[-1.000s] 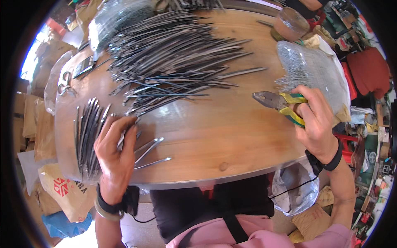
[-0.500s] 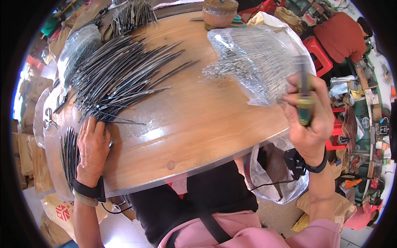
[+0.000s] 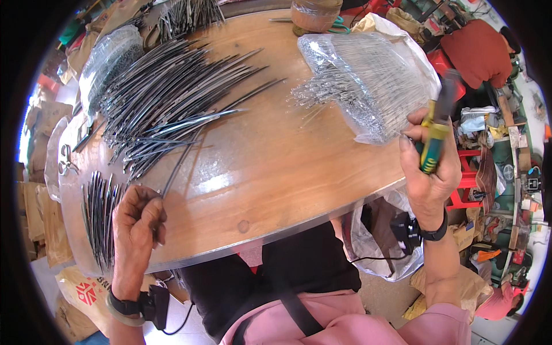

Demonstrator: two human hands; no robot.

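Note:
My left hand (image 3: 138,221) pinches the end of one thin dark strip (image 3: 176,171) between thumb and fingertips, near the table's left front. From there the strip slants up toward a big pile of similar dark strips (image 3: 164,95). A smaller bundle of dark strips (image 3: 101,221) lies on the table just left of that hand. On the right, my right hand (image 3: 432,167) is closed round pliers (image 3: 435,138) with green-and-yellow handles, raised over the table's right edge. Their dark head points up and is blurred.
Thin silvery wires (image 3: 328,89) spill from a clear plastic bag (image 3: 379,86) at the back right. Behind it stand a wrapped round container (image 3: 315,16) and green-handled scissors (image 3: 340,24). Small scissors (image 3: 67,160) lie far left. An open sack (image 3: 374,247) hangs below the table's front edge.
My left hand has drawn back from the dark pile toward me, with one strip now in its fingers. My right hand has tilted the pliers to the right.

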